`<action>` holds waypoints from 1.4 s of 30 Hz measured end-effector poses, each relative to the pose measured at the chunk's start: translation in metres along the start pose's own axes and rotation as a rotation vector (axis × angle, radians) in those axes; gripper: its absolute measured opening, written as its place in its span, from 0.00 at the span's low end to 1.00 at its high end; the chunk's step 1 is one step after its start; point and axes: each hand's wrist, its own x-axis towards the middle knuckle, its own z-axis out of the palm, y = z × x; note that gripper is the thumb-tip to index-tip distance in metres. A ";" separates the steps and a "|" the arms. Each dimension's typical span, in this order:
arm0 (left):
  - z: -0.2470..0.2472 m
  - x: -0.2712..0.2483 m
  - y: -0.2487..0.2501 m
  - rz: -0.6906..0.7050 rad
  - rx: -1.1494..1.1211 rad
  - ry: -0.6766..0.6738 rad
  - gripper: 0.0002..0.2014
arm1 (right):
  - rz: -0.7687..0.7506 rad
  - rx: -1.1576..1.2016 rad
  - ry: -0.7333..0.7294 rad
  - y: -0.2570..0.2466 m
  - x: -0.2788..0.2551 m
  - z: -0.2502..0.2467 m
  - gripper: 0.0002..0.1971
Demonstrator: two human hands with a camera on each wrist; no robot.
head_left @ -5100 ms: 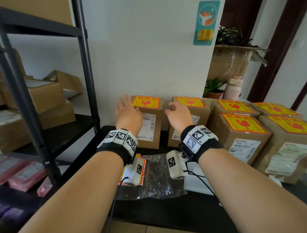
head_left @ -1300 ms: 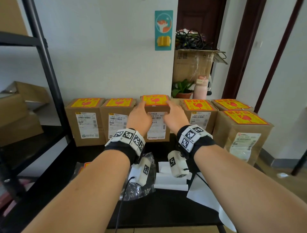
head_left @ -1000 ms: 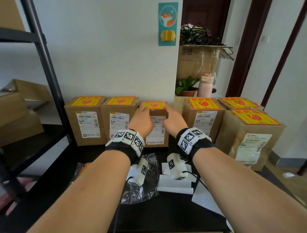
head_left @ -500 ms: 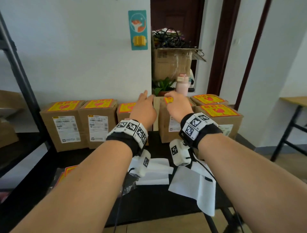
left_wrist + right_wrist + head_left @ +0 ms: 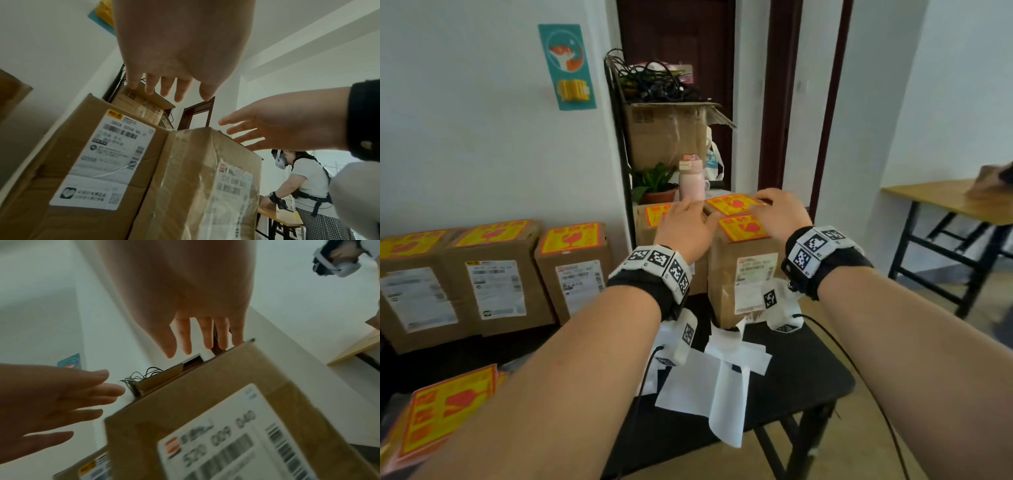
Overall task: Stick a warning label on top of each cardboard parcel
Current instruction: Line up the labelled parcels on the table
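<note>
Already the front parcel [image 5: 743,274] at the right end of the surface [image 5: 808,363] carried its warning label [image 5: 744,228], as did every parcel we could see. Our left hand [image 5: 683,229] and right hand [image 5: 780,212] hovered over it, fingers [image 5: 180,91] spread and slack, gripping nothing. Behind it sat two more labelled parcels. We judged the risk was shoving it off the near edge, or relabelling a finished box.

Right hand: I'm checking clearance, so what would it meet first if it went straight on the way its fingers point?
Probably the far labelled parcel: the open right hand points forward over the near parcel. Depth is unclear.
</note>
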 end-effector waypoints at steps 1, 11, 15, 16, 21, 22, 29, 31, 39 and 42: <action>0.003 0.005 0.005 0.000 -0.015 0.015 0.25 | 0.012 0.000 -0.020 0.005 0.004 -0.003 0.24; 0.025 0.050 0.010 -0.064 0.024 -0.071 0.25 | 0.026 0.072 -0.256 0.022 0.040 -0.011 0.22; 0.036 0.060 0.005 -0.076 0.058 -0.138 0.23 | 0.040 0.116 -0.340 0.026 0.048 -0.002 0.20; 0.039 0.060 0.004 -0.073 0.081 -0.151 0.24 | 0.048 0.133 -0.358 0.028 0.049 0.000 0.21; 0.044 0.060 0.002 -0.072 0.089 -0.074 0.24 | 0.064 0.152 -0.442 0.035 0.055 -0.001 0.24; 0.044 0.059 0.001 -0.072 0.077 -0.055 0.24 | 0.061 0.145 -0.449 0.035 0.055 -0.002 0.24; 0.034 0.053 -0.012 -0.108 0.061 -0.015 0.23 | 0.035 0.110 -0.436 0.021 0.045 0.003 0.25; 0.031 0.050 -0.020 -0.116 0.053 0.000 0.24 | 0.033 0.126 -0.428 0.016 0.041 0.008 0.24; 0.015 0.038 -0.051 -0.116 0.030 0.009 0.26 | 0.035 0.144 -0.377 -0.008 0.028 0.031 0.29; 0.012 0.036 -0.051 -0.085 0.053 -0.025 0.29 | 0.014 0.102 -0.378 -0.009 0.025 0.031 0.28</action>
